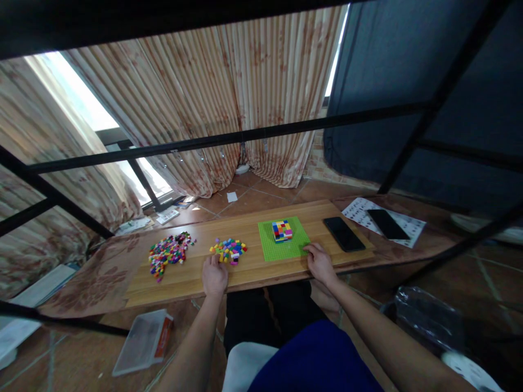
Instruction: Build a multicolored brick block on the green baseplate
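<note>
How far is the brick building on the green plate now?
Done: a small multicoloured block stands on the green baseplate. In hand: the left hand rests at the small brick pile; the right hand touches the baseplate's corner. Left: the larger pile lies loose; most of the plate is bare.

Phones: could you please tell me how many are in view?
2. One phone lies on the wooden board, right of the green baseplate; the other phone lies on the printed sheet farther right. None appears hidden.

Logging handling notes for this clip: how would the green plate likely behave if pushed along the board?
The green plate looks thin and flat, so it would probably slide rather than tip. The brick block on it sits low, so it likely rides along.
</note>
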Demonstrator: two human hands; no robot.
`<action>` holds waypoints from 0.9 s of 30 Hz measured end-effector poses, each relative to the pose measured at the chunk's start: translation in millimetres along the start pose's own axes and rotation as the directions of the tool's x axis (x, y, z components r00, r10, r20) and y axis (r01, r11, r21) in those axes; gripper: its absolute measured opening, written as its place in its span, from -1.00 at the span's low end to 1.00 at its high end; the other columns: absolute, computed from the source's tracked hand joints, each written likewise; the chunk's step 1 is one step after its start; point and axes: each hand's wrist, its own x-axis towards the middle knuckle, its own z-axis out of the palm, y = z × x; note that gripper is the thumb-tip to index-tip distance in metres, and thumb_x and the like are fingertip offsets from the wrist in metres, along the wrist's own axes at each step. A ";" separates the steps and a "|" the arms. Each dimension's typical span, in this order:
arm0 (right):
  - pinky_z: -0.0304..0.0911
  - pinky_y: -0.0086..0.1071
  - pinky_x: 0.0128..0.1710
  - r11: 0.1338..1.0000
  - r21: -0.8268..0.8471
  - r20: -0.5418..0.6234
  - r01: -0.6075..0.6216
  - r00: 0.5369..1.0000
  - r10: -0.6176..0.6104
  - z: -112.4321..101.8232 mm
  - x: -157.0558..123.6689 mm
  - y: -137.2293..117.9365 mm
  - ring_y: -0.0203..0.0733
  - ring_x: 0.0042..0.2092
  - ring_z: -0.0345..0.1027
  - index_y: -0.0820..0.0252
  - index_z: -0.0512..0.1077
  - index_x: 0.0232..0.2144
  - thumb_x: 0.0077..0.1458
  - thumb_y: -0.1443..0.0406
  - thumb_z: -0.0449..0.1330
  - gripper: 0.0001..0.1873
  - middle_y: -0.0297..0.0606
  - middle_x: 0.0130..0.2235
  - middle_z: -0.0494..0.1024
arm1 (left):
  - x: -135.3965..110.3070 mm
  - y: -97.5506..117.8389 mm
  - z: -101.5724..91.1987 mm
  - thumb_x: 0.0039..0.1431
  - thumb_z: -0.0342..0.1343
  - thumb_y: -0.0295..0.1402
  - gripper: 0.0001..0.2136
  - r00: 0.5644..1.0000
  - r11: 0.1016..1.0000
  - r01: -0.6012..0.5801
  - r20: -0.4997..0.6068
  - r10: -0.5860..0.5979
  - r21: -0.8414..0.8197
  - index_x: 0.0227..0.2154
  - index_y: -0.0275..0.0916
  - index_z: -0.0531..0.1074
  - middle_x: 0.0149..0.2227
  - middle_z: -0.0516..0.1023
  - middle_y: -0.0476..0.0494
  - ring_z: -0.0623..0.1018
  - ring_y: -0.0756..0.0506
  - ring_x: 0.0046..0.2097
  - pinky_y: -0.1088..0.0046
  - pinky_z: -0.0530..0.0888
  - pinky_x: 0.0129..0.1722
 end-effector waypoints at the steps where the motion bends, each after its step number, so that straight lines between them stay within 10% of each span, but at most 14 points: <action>1: 0.26 -0.26 -0.03 1.000 -0.003 0.001 0.002 1.000 -0.002 -0.1 -0.1 0.1 -0.15 -0.12 0.33 0.18 0.46 -0.30 -0.01 0.46 -0.05 -0.67 -0.19 -0.21 0.45 | -0.3 0.2 -0.1 0.13 -0.08 -0.49 -0.72 1.000 1.000 0.005 -0.001 -0.005 0.004 -0.13 -0.30 0.42 -0.19 0.48 -0.24 0.47 -0.16 -0.10 0.34 0.40 -0.09; 27: 0.26 -0.20 -0.01 0.995 -0.096 -0.005 0.021 1.000 -0.022 4.8 -1.1 8.0 -0.11 -0.14 0.34 0.18 0.43 -0.31 0.03 0.38 -0.08 -0.70 -0.17 -0.22 0.44 | -5.2 2.7 -1.6 0.13 -0.06 -0.48 -0.71 0.998 0.999 0.037 0.049 -0.035 -0.040 -0.10 -0.26 0.41 -0.21 0.48 -0.23 0.46 -0.19 -0.12 0.31 0.37 -0.12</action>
